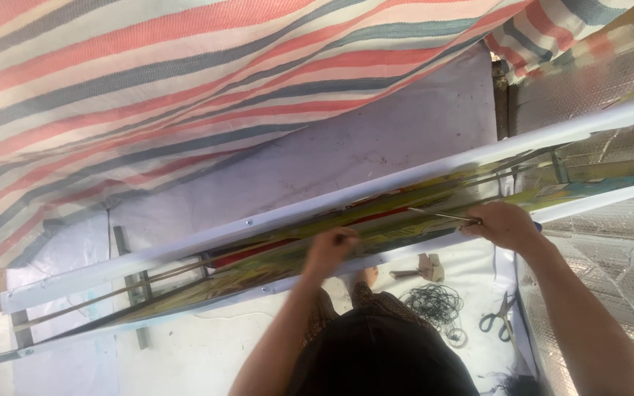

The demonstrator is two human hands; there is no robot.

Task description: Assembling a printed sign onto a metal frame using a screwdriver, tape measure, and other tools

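A long frame of white rails (273, 216) runs slantwise across the view, with a colourful printed sheet (398, 213) stretched between the rails. My left hand (329, 249) is curled closed on the sheet's lower edge at the middle of the frame. What it pinches is hidden by the fingers. My right hand (504, 224) is further right on the frame, closed on the end of a thin metal rod (442, 215) that lies along the sheet.
On the white ground sheet below lie scissors (499, 319), a coil of black wire (434, 301) and a small tool with a wood scrap (421, 268). A striped tarp (148, 81) hangs on the upper left. Silver foil sheeting (610, 242) covers the right.
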